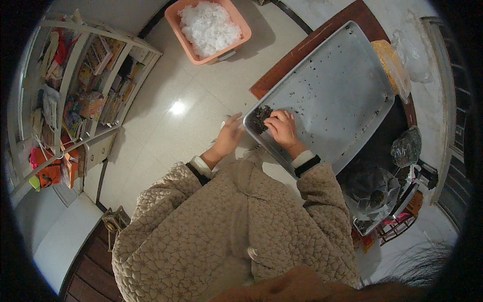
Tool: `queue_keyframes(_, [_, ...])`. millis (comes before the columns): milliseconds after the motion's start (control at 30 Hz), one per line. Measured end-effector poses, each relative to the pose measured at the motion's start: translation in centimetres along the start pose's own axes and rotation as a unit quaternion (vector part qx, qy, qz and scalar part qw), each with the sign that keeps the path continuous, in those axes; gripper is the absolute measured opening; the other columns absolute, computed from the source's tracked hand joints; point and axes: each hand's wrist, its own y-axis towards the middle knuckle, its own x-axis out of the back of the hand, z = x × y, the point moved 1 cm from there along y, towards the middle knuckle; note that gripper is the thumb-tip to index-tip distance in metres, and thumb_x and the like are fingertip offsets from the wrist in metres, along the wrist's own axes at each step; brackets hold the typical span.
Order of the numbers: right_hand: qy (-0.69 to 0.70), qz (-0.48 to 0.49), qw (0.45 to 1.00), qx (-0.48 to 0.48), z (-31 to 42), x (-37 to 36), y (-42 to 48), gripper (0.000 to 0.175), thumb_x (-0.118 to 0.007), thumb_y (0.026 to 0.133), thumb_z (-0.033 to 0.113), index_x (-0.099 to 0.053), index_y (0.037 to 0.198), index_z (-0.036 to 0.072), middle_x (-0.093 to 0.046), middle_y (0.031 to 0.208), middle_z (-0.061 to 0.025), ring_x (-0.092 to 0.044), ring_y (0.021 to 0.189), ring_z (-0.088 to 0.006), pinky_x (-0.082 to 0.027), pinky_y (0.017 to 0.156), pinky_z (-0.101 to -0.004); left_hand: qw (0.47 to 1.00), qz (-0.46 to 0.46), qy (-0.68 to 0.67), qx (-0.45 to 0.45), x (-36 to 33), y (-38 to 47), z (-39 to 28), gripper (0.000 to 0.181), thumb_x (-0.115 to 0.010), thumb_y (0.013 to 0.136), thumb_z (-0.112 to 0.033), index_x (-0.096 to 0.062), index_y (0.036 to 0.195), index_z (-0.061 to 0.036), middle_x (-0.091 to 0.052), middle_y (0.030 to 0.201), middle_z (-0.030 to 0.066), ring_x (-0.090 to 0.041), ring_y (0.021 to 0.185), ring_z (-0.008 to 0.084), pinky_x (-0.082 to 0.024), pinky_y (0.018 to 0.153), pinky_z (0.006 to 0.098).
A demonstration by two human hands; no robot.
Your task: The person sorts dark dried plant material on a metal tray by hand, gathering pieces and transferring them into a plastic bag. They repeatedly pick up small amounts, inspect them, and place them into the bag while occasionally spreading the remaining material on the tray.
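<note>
A large shallow metal tray (pixel 339 87) lies at a slant over a reddish-brown wooden table (pixel 279 71). Dark dry leaf-like bits (pixel 260 117) are heaped in the tray's near left corner, and small crumbs of the same colour are scattered over its floor. My right hand (pixel 281 126) is inside the tray with curled fingertips at the right edge of the heap; whether bits are pinched in it cannot be told. Just outside the tray's left corner, my left hand (pixel 230 136) hovers with fingers apart, slightly blurred, and nothing shows in it.
A pink plastic bin (pixel 245 36) of white fluffy material stands on the tiled floor. Shelves (pixel 130 41) of books line the left side. Right of the tray are a bag of yellow bits (pixel 388 68), a clear plastic bag (pixel 371 192) and a dark wrapped bundle (pixel 406 147).
</note>
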Motion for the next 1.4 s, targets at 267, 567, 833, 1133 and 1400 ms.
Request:
queue_keyframes(267, [0.302, -0.07, 0.915, -0.257, 0.2, 0.6, -1.5, 0.011, -0.057, 0.085, 0.012, -0.06, 0.09, 0.003, -0.058, 0.078, -0.0047, -0.053, 0.07, -0.0156, -0.043, 0.066, -0.0283, 0.996, -0.07, 0.061, -0.005, 0.8, 0.4, -2.5, 0.038, -0.057, 0.083, -0.009, -0.052, 0.121, -0.0051, -0.039, 0.133, 0.0198, -0.044, 0.118, 0.0362, -0.042, 0.093, 0.04])
queue_keyframes(567, [0.271, -0.093, 0.904, -0.318, 0.8, 1.8, -1.3, 0.019, -0.054, 0.089, 0.017, -0.058, 0.088, -0.002, -0.055, 0.074, -0.001, -0.05, 0.07, -0.0095, -0.043, 0.065, -0.0256, 0.988, -0.133, 0.079, -0.019, 0.6, 0.0, -3.6, 0.039, -0.057, 0.08, -0.005, -0.054, 0.119, -0.0078, -0.043, 0.131, 0.0172, -0.046, 0.115, 0.0338, -0.039, 0.096, 0.0395])
queue_keyframes(833, [0.519, -0.036, 0.785, -0.337, 5.2, 1.3, 1.8, 0.021, -0.048, 0.093, 0.018, -0.053, 0.081, 0.002, -0.049, 0.069, 0.0009, -0.04, 0.058, -0.006, -0.031, 0.049, -0.0202, 0.914, -0.095, -0.368, 0.141, 1.5, -0.8, -2.9, 0.031, -0.046, 0.092, -0.015, -0.05, 0.119, 0.0001, -0.05, 0.125, 0.014, -0.053, 0.107, 0.0236, -0.042, 0.092, 0.0338])
queue_keyframes(1133, [0.479, 0.005, 0.82, -0.313, 9.4, 2.1, 3.5, 0.013, -0.055, 0.089, 0.011, -0.061, 0.089, 0.0, -0.053, 0.066, 0.0005, -0.043, 0.056, -0.0041, -0.032, 0.048, -0.0178, 0.625, 0.003, -0.759, 0.181, 2.6, -0.4, -7.3, 0.044, -0.029, 0.098, -0.031, -0.039, 0.127, 0.0004, -0.049, 0.126, 0.0142, -0.05, 0.113, 0.0229, -0.04, 0.098, 0.0341])
queue_keyframes(1400, [0.547, 0.039, 0.753, -0.365, 8.5, 2.7, 3.0, 0.02, -0.05, 0.093, 0.017, -0.061, 0.095, 0.0, -0.058, 0.076, -0.0018, -0.047, 0.056, -0.0054, -0.032, 0.045, -0.0177, 0.597, 0.023, -0.785, 0.164, 2.5, -0.4, -7.3, 0.048, -0.022, 0.099, -0.033, -0.038, 0.127, 0.0021, -0.047, 0.128, 0.0153, -0.049, 0.115, 0.0243, -0.039, 0.1, 0.0347])
